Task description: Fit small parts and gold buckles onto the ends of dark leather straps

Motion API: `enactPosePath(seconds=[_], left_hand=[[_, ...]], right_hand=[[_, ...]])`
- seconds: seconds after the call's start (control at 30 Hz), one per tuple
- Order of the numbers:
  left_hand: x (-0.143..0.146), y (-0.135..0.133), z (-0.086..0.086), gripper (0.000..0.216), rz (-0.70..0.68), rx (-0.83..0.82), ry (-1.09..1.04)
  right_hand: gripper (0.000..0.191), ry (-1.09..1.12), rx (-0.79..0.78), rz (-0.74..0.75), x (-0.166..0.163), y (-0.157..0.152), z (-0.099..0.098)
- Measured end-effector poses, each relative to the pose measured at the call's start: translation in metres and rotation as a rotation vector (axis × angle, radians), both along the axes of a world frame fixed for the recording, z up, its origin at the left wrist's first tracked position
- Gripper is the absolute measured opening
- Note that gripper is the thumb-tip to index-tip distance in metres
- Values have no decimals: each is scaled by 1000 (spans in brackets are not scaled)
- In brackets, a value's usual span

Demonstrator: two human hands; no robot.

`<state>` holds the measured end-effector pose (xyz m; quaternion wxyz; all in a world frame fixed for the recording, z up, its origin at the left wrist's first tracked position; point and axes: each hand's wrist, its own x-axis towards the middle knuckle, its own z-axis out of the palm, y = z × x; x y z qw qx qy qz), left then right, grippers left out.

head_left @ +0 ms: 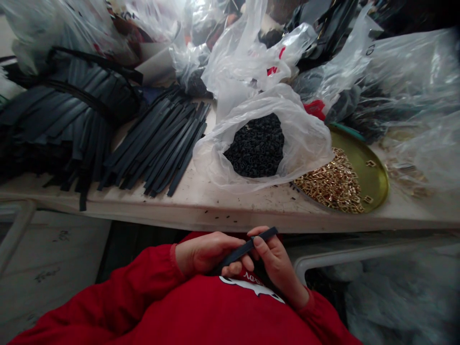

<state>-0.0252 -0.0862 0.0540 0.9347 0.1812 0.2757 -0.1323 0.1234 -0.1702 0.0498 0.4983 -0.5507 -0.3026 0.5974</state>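
Dark strap [241,250], just one, slants between two hands in front of the person's red top [194,311], just off the near edge of one pale worktop [194,205]; the left hand [212,251] has its grip curled closed around the lower part, while the right hand [275,256] has its grip pinched near the upper end. On the worktop are one banded bundle [61,120], one row of loose strips [154,143] too overlapped to count, one open white bag [305,139] of countless black loops [257,146], and one round tray [377,184] with heaped gold buckles [334,184], two lying apart.
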Motion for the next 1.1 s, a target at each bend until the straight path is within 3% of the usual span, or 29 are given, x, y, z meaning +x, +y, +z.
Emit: enactPosePath(seconds=[0.1, 0.17, 0.3, 0.5, 0.67, 0.8, 0.97, 1.03, 1.1], left_hand=[[-1, 1, 0, 26, 25, -58, -45], [-1, 1, 4, 25, 78, 26, -35], [2, -1, 11, 30, 130, 390, 38], [6, -4, 16, 16, 148, 1227, 252], [4, -7, 16, 16, 4, 1571, 254], [2, -10, 1, 21, -147, 1838, 232], [1, -11, -9, 20, -174, 1834, 220], [1, -8, -6, 17, -90, 1708, 255], [2, -4, -1, 16, 17, 1470, 299]], right_hand=[[24, 38, -4, 17, 2, 1, 4], [23, 60, -3, 7, 3, 3, 4], [23, 37, -9, -61, 3, 7, -1], [26, -7, -58, -114, -1, 11, -12], [26, 21, -97, -106, -5, 12, -14], [27, 19, -145, -76, -10, 15, -13], [35, 289, -223, -86, -15, 18, -17], [32, 376, -210, -78, -13, 17, -18], [28, 349, -147, -37, -7, 15, -16]])
